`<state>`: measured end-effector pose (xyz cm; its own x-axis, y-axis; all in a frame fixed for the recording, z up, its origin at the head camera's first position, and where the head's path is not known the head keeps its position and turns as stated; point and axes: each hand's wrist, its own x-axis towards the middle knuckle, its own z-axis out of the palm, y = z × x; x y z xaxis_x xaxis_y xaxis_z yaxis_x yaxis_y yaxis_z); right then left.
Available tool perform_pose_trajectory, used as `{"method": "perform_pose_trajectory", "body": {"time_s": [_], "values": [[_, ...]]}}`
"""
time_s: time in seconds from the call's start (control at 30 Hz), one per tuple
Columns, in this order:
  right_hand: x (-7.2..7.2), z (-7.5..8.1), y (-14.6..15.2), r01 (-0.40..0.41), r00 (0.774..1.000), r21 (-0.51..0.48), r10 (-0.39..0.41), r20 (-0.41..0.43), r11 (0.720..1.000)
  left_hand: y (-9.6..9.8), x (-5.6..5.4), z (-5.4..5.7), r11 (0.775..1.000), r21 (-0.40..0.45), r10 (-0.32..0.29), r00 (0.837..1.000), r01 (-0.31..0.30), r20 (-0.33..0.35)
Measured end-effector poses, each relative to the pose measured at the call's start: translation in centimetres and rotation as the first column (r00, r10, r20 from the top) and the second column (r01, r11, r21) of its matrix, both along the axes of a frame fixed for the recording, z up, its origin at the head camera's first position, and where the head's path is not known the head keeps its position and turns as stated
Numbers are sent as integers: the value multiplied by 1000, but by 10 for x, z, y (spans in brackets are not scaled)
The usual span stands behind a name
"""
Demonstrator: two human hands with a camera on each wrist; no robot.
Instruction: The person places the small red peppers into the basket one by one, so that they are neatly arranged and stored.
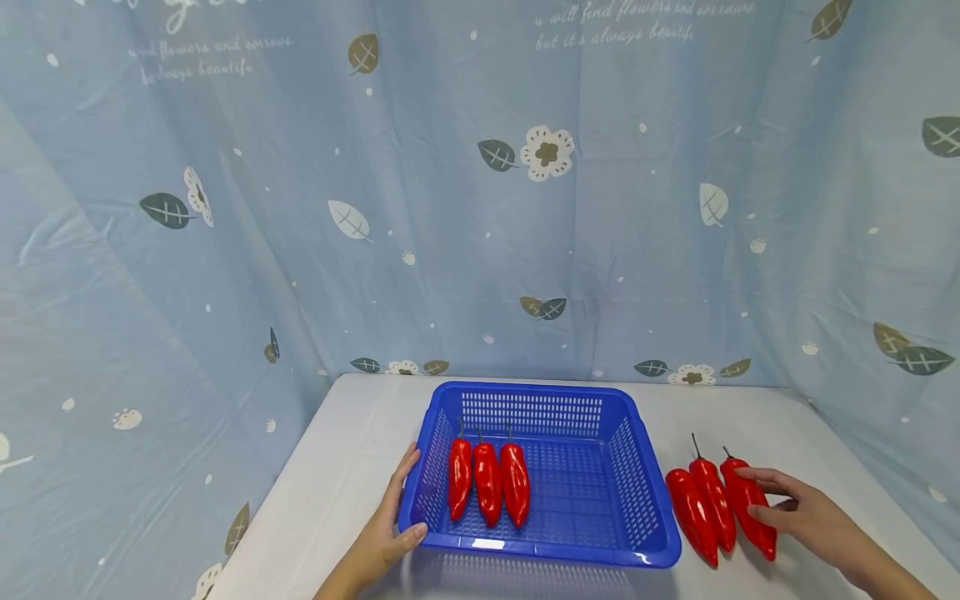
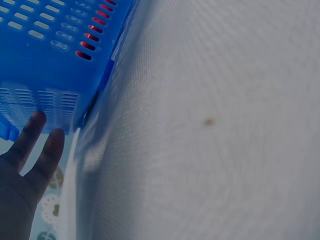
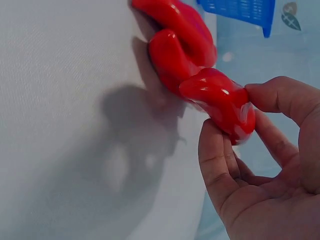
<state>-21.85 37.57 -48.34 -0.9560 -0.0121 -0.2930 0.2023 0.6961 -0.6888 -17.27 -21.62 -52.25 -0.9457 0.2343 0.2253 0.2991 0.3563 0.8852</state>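
Observation:
My right hand [image 1: 806,512] pinches a long red pepper [image 1: 742,496], the rightmost of three on the white table; in the right wrist view the thumb and fingertips touch opposite sides of this pepper [image 3: 222,102]. Close to its left lie a middle red pepper [image 1: 712,504] and a left red pepper [image 1: 692,517]. At the blue plastic basket [image 1: 540,554], my left hand [image 1: 382,525] rests against the near left corner, thumb by the front rim and fingers straight along the left side. Three red peppers [image 1: 488,483] lie side by side in the basket's left part, stems pointing away.
The white table [image 1: 360,433] runs back to a pale blue curtain [image 1: 450,275] printed with leaves and flowers. This curtain also hangs along the left and right sides. The basket's right wall [image 1: 636,483] stands between its inside and the three peppers on the table.

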Motion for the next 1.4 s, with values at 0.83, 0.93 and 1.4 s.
{"method": "perform_pose_trajectory", "body": {"time_s": [0.83, 0.93, 1.4], "values": [[9, 20, -15, -26, 998, -34, 25, -52, 999, 1, 1, 0, 1000, -8, 7, 1000, -7, 8], [10, 22, -18, -35, 998, -44, 32, -59, 998, 1, 1, 1, 1000, -9, 17, 1000, -17, 24], [16, 36, -35, -70, 995, -55, 66, -74, 996, 0, 0, 0, 1000, 4, 8, 1000, -8, 23]]}}
